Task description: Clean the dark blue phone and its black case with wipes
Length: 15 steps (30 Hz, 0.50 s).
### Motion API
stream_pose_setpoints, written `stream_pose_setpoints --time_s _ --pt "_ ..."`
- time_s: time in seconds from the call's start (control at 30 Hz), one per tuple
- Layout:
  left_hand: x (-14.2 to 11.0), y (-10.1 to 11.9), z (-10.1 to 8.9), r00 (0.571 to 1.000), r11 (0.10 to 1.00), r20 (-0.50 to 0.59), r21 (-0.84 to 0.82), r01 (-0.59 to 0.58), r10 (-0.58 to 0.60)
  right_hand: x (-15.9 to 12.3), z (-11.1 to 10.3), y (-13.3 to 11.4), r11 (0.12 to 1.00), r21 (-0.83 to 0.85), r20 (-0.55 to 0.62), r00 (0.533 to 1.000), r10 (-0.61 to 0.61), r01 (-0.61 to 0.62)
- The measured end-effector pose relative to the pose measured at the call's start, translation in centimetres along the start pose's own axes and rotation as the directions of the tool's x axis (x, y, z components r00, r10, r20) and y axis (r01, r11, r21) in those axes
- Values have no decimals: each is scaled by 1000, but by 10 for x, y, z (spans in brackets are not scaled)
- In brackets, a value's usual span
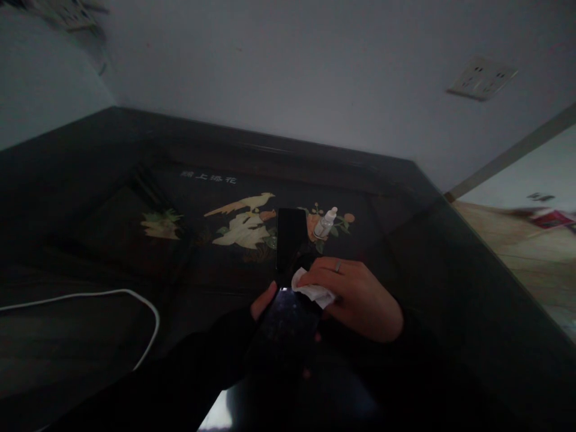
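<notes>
My left hand [264,300] grips the side of a dark, glossy phone [285,321]; only its thumb area shows, and the other fingers are hidden in shadow behind the phone. Pinched in my right hand [362,294], which wears a ring, is a crumpled white tissue [317,294] at the phone's upper right edge. Just beyond the hands a second black phone [291,234] lies flat on the dark table. Beside it, on the right, stands a small clear bottle [324,225] with a white tip.
The dark glossy table [216,138] carries an inlaid bird and flower picture [245,231]. A white cable [90,294] curves across its left side. Wall sockets [482,79] are at the upper right, and a wooden floor [517,252] lies beyond the table's right edge.
</notes>
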<state>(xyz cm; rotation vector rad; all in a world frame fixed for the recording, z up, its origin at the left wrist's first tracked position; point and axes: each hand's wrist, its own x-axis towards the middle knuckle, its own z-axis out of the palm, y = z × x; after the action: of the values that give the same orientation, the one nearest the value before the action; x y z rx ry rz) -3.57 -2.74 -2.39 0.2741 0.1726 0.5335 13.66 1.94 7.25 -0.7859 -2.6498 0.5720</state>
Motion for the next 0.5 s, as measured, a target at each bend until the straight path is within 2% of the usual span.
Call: stream_pose_setpoints --time_s 0.2,0.37,0.5 --pt "-1 1 5 995 985 81 -163 64 -51 -5 -9 3 1000 1 74 997 13 -13" --pt "0 -1 7 999 976 30 -213 44 -38 -1 -3 2 999 -20 15 999 -33 33" --pt "-1 -1 6 997 979 -6 -186 81 -83 -2 -2 2 999 -36 26 1000 -4 5"
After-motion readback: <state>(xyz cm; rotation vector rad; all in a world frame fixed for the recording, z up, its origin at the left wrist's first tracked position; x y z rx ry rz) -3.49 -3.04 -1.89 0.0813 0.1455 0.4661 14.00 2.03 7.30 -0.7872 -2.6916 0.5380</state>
